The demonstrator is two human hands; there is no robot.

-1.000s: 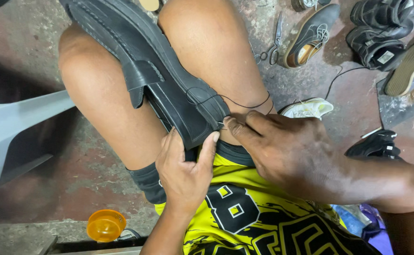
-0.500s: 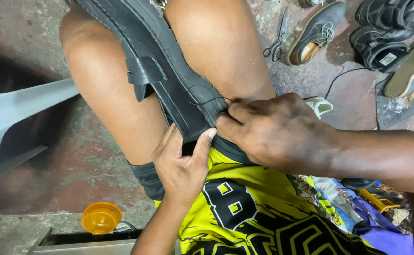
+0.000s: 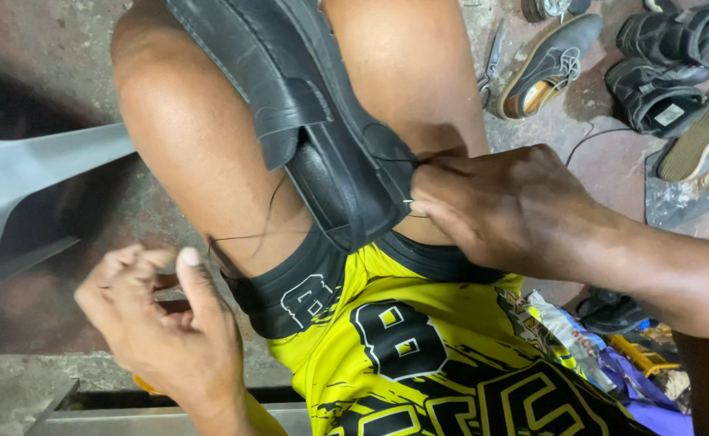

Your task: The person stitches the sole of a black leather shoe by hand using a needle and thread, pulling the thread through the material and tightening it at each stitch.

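A black leather shoe lies sole-up between my bare knees. My right hand presses on the shoe's near end, its fingers pinched around a thin metal needle at the seam. A dark thread runs from the shoe across my left thigh. My left hand is off to the lower left, away from the shoe, fingers curled around the end of that thread.
Several worn shoes and sandals lie on the concrete floor at the upper right. A grey plastic chair stands at the left. Crumpled wrappers and a purple bag sit by my right hip. A metal rail runs along the bottom.
My left hand has left the shoe's near end and drawn down to the left, pulling the thread out with it. My right hand has stayed at the seam.
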